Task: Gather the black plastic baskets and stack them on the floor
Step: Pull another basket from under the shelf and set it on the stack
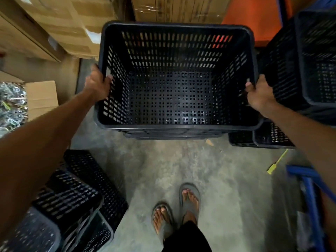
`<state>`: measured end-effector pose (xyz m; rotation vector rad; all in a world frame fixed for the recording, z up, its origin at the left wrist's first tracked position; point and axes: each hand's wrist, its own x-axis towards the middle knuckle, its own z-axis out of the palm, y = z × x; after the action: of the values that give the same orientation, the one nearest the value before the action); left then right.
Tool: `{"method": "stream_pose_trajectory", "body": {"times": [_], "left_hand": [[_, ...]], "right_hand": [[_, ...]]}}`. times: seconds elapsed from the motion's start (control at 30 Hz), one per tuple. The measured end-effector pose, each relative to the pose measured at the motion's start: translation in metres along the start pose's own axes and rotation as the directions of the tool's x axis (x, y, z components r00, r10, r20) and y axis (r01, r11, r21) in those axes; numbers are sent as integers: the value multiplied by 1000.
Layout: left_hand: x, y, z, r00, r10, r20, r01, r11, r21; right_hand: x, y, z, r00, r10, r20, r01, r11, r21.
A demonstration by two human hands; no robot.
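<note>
A large black plastic basket [174, 88] with slotted walls fills the middle of the view, open side up and empty. My left hand [98, 84] grips its left rim and my right hand [258, 93] grips its right rim. Under its near edge the rims of more black baskets [172, 134] show, nested beneath it on the concrete floor. A tall stack of black baskets [312, 57] stands at the right. More black baskets [76, 193] lie tipped at the lower left.
Cardboard boxes [60, 24] line the back and left. An open carton [42, 99] sits at the left. A blue metal frame [309, 188] stands at the lower right, a yellow tag [276, 162] lies on the floor. My feet in sandals [174, 210] stand on bare concrete.
</note>
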<state>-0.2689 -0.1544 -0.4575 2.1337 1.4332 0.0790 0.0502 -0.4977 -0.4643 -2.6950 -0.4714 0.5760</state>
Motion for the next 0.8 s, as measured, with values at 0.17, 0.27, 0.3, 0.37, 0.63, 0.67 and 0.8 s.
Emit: {"method": "stream_pose_trajectory", "body": {"times": [0.17, 0.27, 0.3, 0.37, 0.63, 0.67, 0.8], "left_hand": [[-9, -4, 5, 997, -25, -67, 17, 993, -119], [-17, -6, 5, 994, 1, -109, -12, 995, -101], [-20, -6, 5, 993, 18, -117, -28, 996, -88], [-24, -4, 4, 991, 51, -121, -61, 995, -78], [-55, -15, 7, 992, 81, -92, -87, 994, -62], [-57, -16, 7, 992, 70, -103, -78, 995, -70], [-57, -15, 10, 990, 55, -132, -64, 996, -66]], "right_hand": [[-3, 5, 1, 999, -32, 15, 31, 998, 62], [-5, 2, 4, 998, -52, -40, 54, 997, 58], [-6, 2, 5, 996, -61, -60, 64, 996, 62], [-7, 3, 7, 992, -77, -101, 84, 994, 68], [-9, 1, 6, 989, -89, -114, 93, 995, 35], [-9, 0, 5, 989, -98, -110, 102, 994, 31], [-9, -2, 5, 987, -102, -125, 102, 995, -4]]}}
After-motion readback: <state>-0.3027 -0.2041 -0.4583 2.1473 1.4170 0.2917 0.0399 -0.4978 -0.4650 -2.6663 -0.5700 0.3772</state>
